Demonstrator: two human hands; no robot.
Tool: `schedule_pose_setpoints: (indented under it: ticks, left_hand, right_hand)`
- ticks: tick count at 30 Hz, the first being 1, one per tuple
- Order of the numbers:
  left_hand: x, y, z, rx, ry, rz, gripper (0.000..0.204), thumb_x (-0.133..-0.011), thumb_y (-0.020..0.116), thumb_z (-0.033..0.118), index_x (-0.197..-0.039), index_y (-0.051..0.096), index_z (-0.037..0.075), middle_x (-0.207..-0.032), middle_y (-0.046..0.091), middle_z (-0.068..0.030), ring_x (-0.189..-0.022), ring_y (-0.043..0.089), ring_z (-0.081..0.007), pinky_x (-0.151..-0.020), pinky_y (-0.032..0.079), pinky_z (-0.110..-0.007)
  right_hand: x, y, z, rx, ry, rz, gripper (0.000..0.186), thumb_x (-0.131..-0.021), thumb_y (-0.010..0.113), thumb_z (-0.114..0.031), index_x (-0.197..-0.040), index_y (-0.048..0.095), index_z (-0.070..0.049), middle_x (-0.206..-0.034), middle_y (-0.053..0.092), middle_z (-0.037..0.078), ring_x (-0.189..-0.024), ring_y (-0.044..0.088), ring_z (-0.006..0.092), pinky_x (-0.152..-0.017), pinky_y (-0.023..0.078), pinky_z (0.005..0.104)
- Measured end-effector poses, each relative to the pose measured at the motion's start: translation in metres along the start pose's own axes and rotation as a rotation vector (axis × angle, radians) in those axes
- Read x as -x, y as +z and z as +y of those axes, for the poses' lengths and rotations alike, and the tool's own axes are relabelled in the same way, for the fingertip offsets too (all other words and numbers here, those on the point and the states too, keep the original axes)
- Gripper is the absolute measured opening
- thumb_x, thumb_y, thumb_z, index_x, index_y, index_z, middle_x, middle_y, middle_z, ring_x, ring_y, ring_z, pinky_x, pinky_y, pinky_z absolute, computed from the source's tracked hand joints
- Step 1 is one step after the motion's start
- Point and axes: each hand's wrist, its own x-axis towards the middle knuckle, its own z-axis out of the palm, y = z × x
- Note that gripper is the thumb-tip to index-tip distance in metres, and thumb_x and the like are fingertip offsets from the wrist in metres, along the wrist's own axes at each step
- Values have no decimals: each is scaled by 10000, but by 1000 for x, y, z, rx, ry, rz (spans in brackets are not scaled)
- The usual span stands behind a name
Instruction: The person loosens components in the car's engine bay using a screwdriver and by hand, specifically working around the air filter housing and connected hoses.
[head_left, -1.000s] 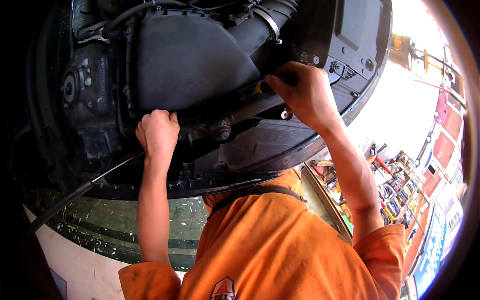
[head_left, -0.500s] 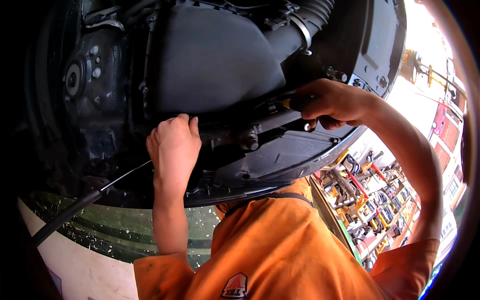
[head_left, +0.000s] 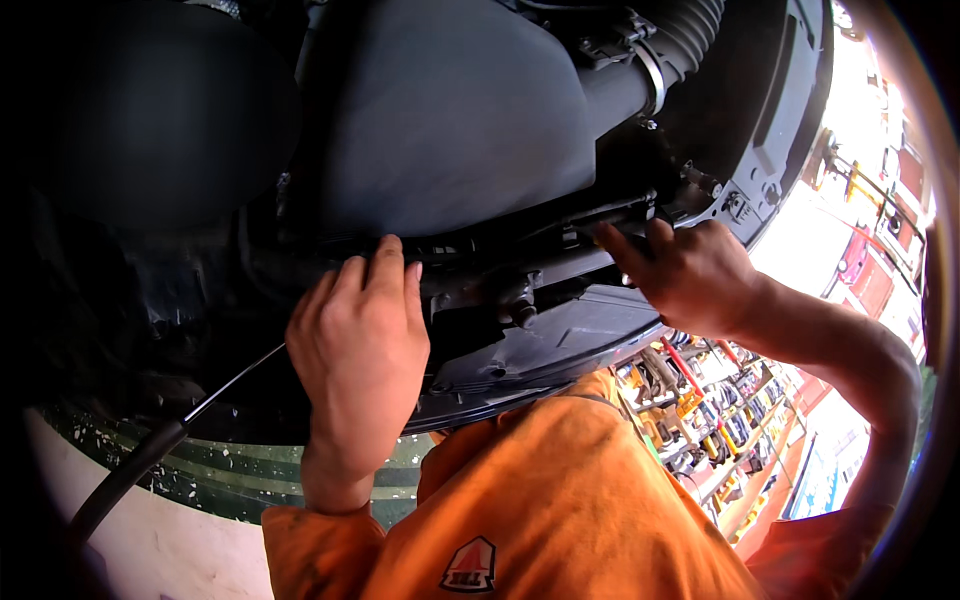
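My left hand point(head_left: 358, 355) rests with fingers extended on the lower edge of a black plastic housing point(head_left: 450, 120) in a vehicle's engine bay. My right hand point(head_left: 690, 280) is at a dark bracketed beam point(head_left: 520, 295) to the right of that housing, its fingers curled round something dark that I cannot make out in the shadow. A corrugated black hose point(head_left: 685, 40) with a metal clamp point(head_left: 655, 80) joins the housing above it.
A strut point(head_left: 150, 455) with a thin shiny rod crosses at lower left. The vehicle's curved edge point(head_left: 470, 405) runs below my hands, against my orange shirt. Beyond it are a green mottled surface point(head_left: 220, 480) and, at right, racks of assorted tools point(head_left: 720, 420).
My left fingers have straightened from a curl onto the housing edge. My right hand has moved right and downward, and its yellow-and-black tool handle no longer shows clearly. The view has shifted.
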Motion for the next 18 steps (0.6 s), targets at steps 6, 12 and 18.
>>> schedule_pose_setpoints:
  ticks: [6,12,18]
  left_hand:
    - [-1,4,-1,5,12,5,237,-890,698,170,-1065,721,12,-814,681,-115,-745,672,-292,-692,544,-398]
    - [-2,0,1,59,6,49,239,-890,699,168,-1073,719,17,-818,680,-113,-749,671,-295,-693,543,-400]
    - [1,-1,3,63,8,28,245,-893,697,172,-1084,717,21,-822,674,-109,-758,671,-296,-698,541,-402]
  right_hand:
    - [-1,16,10,-540,94,165,480,-845,683,-87,-1303,567,-5,-892,667,161,-809,684,177,-477,499,305]
    - [-18,-13,25,-1589,775,-380,496,-903,661,-90,-1369,516,2,-825,699,118,-475,565,117,-398,427,265]
    - [-4,-1,-6,48,61,-49,506,-820,614,-77,-1323,604,-18,-846,675,152,-555,629,197,-462,488,335]
